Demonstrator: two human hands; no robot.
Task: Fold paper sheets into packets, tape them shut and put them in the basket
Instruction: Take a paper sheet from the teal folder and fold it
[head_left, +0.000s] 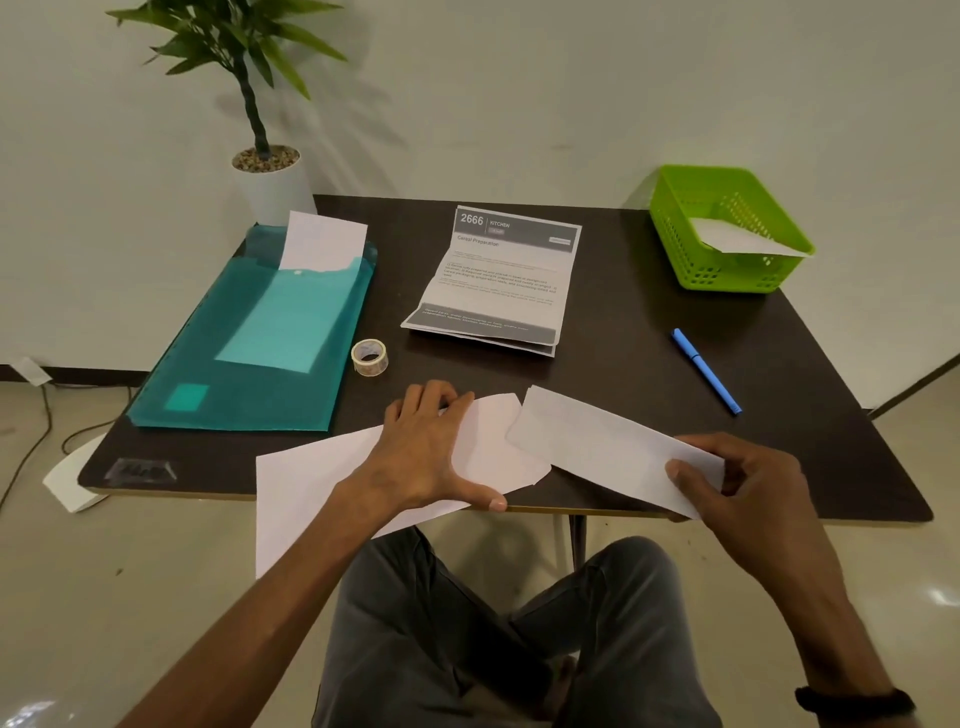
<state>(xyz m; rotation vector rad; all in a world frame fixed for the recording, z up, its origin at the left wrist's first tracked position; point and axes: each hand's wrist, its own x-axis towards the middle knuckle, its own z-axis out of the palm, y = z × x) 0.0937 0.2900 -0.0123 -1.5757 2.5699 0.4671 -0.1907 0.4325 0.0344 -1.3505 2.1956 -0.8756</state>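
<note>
A white paper sheet lies at the table's front edge and hangs over it on the left. My left hand presses flat on it with spread fingers. My right hand pinches the near end of a folded white strip of paper, which is raised slightly above the table. Left of centre stands a roll of clear tape. The green basket sits at the back right with a folded white packet inside.
A printed sheet lies at the table's centre back. A teal folder with white paper sticking out covers the left side. On the right lies a blue pen. A potted plant stands at the back left.
</note>
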